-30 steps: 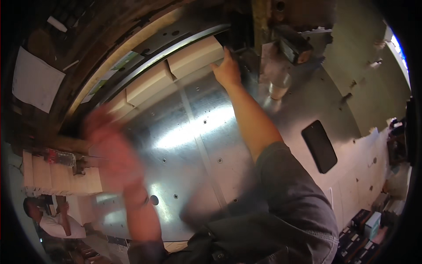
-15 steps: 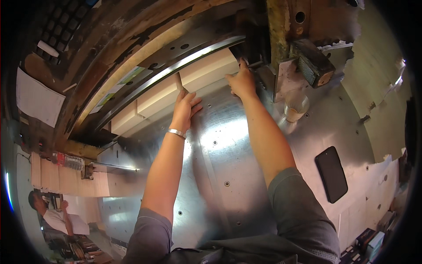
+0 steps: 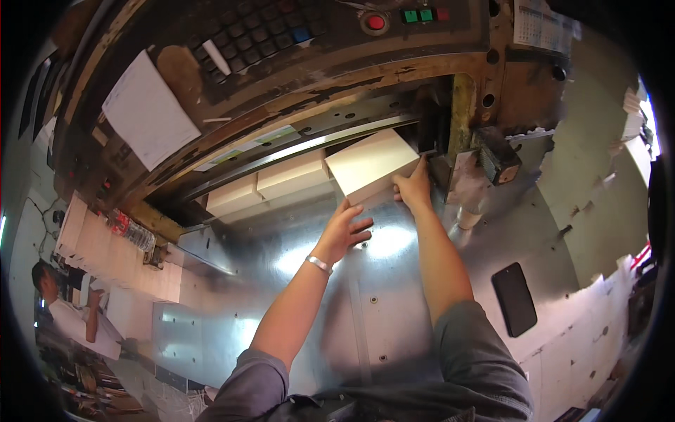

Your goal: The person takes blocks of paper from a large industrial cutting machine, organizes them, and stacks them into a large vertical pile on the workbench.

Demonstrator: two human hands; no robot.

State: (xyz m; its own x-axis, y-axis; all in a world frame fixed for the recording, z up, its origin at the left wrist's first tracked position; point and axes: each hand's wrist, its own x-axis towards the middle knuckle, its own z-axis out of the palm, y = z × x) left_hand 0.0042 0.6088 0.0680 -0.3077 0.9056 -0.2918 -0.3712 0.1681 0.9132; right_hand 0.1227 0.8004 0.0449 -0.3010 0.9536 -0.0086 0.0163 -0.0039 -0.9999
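A cream block-shaped stack of paper (image 3: 373,165) sits turned at an angle on the metal bed, partly under the long bar of a paper cutter. My right hand (image 3: 413,188) grips its near right corner, thumb on the front face and a finger along the side. At the near left corner is my left hand (image 3: 343,233), its fingers spread and one fingertip against the stack or just beside it. Further left, two similar paper stacks, a middle one (image 3: 292,174) and a left one (image 3: 233,195), lie in a row under the bar.
A shiny metal table (image 3: 295,316) spreads before me. On its right lie a black phone (image 3: 514,299) and a clear cup (image 3: 469,215). Above are a keypad (image 3: 260,35), a red button (image 3: 376,22) and a paper sheet (image 3: 151,110). A plastic bottle (image 3: 132,231) and another person (image 3: 77,316) are at left.
The right-hand paper stack has come out toward me and turned out of line with the others. Both hands have moved nearer with it, and the view has tilted up.
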